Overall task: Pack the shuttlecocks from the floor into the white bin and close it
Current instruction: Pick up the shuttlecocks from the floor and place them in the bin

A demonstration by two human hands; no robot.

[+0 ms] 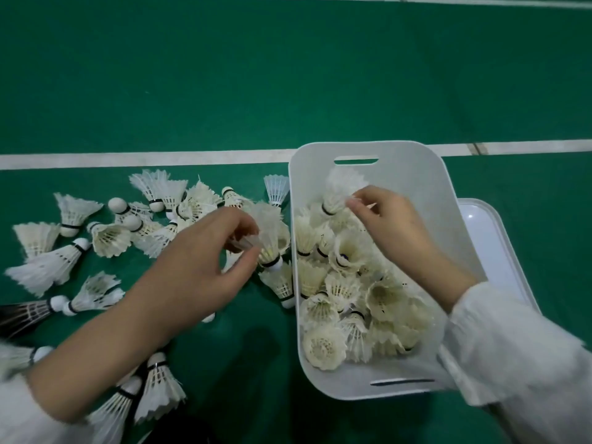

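While the thumb and fingertips of the left hand (205, 261) are closed in a pinch on the feathers of a shuttlecock (270, 238), its round tip points down and towards the camera, just beside the left wall of the bin (416, 174). Whether it is lifted off the floor (288, 75) cannot be told. The other fingers of that hand curl loosely behind the pinch, and the bare forearm runs back to a white sleeve (19, 408) at the lower left corner.

Over the far end of the bin, the right hand (394, 225) has its thumb and forefinger pressed together on the feather edge of a second shuttlecock (336, 197), which sits tip down among the others. Its remaining fingers are bent and hold nothing. The wrist crosses the bin's right wall into another white sleeve (512, 347).

Inside the bin lie the packed shuttlecocks (346, 283), many with their open feather ends facing up, filling most of its bottom. The bin is open, with a slot handle at each end. Its lid (490, 238) lies flat on the floor, touching or just beside the bin's right side and partly hidden by it.

Left of the bin, loose shuttlecocks (153, 219) are scattered and heaped on the green floor, some under the left arm. A black shuttlecock (19, 315) lies at the left edge. A white line (144, 158) crosses the floor behind the heap and the bin.
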